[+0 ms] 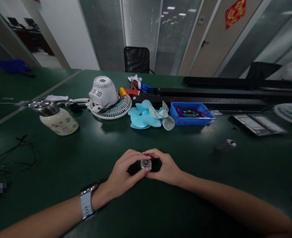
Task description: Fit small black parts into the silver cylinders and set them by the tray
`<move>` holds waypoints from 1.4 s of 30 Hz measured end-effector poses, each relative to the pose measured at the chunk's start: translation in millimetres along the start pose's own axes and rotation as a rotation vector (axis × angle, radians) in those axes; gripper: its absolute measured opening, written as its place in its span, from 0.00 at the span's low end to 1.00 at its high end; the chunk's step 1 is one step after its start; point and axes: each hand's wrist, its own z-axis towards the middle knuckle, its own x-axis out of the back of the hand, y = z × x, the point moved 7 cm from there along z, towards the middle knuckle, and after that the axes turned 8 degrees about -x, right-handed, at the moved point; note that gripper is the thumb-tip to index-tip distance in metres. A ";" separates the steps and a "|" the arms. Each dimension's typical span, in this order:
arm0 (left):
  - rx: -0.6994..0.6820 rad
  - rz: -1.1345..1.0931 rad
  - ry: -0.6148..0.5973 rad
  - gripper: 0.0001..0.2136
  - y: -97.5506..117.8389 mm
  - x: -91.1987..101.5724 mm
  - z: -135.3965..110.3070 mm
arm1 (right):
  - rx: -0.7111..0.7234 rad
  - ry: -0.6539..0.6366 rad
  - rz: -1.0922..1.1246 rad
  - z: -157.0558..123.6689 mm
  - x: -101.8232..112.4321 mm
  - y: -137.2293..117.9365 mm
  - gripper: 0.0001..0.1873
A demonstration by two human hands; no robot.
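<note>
Between both hands, near the middle of the green table, is a small round metal piece, seen from its top; its sides are mostly hidden by fingers. My left hand curls around it from the left, thumb in front and fingers behind. From the other side my right hand closes on the same piece, its fingertips meeting those of the left. A similar silvery cylinder stands apart to the right, a little blurred. On my left wrist is a watch with a pale strap.
Beyond the hands lie blue fan blades, a white fan housing on a grille, and a blue bin with wires. A cream bottle sits left, a loose cable below it. Long black rails run along the back right.
</note>
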 end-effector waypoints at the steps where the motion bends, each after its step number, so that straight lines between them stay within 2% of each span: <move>1: 0.004 -0.008 0.008 0.10 -0.7 1.0 0.2 | -0.005 -0.005 -0.004 0.1 -0.3 0.0 0.29; 10: 0.083 -0.027 0.030 0.04 -1.7 6.1 8.0 | -0.011 0.015 -0.062 0.2 -0.4 -0.5 0.27; 13: 0.087 0.035 0.060 0.05 -6.3 22.6 5.8 | -0.018 0.005 -0.096 -0.3 0.8 -3.3 0.24; 16: 0.157 0.222 0.070 0.07 -22.9 45.4 -8.3 | -0.038 0.004 -0.103 -0.5 3.5 -4.8 0.21; 20: 0.277 0.360 -0.057 0.10 -46.4 58.7 -32.1 | -0.078 0.004 -0.050 0.1 7.0 -2.9 0.18; 27: 0.258 0.400 -0.211 0.10 -53.2 48.5 -40.6 | -0.114 0.014 0.028 -0.6 11.2 1.6 0.18; 30: 0.252 0.410 -0.219 0.10 -53.5 47.3 -38.6 | -0.166 -0.025 0.163 0.5 10.5 5.1 0.22; 33: 0.246 0.403 -0.212 0.10 -52.1 48.3 -37.3 | -0.266 -0.162 0.470 2.8 3.3 13.2 0.27; 35: 0.252 0.394 -0.209 0.11 -51.1 48.7 -37.0 | -0.325 -0.224 0.667 5.1 0.5 18.8 0.27; 39: 0.279 0.370 -0.174 0.12 -49.4 50.8 -36.8 | -0.398 -0.209 0.913 11.6 3.4 27.8 0.27; 42: 0.300 0.317 -0.152 0.12 -48.3 51.9 -36.7 | -0.437 -0.202 1.006 14.6 3.4 30.6 0.25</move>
